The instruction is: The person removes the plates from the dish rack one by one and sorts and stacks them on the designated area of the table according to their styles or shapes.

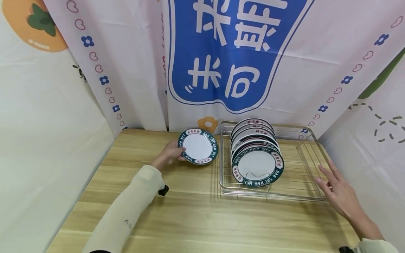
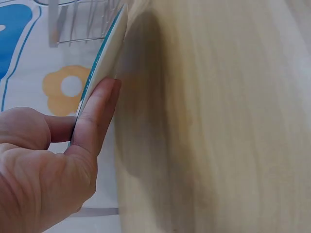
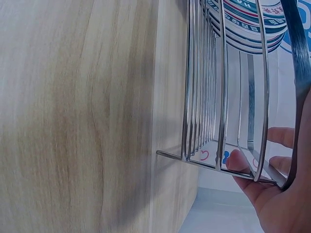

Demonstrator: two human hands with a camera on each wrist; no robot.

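Observation:
In the head view my left hand point(image 1: 173, 151) pinches a small white plate point(image 1: 197, 147) with a dark green lettered rim, at its left edge. Seen edge-on in the left wrist view, the plate point(image 2: 103, 58) is tilted, with the thumb on its face and fingers against its back. A wire dish rack point(image 1: 300, 165) stands to the right. Several similar plates point(image 1: 257, 165) lean upright in a row in its left half. My right hand point(image 1: 340, 195) is at the rack's right end, fingers loosely extended over the rim; in the right wrist view the thumb point(image 3: 238, 162) lies by the wires.
The rack sits on a wood-grain table point(image 1: 202, 218) against a printed cloth backdrop point(image 1: 142, 70). White cloth walls point(image 1: 47, 140) border the table on the left and right.

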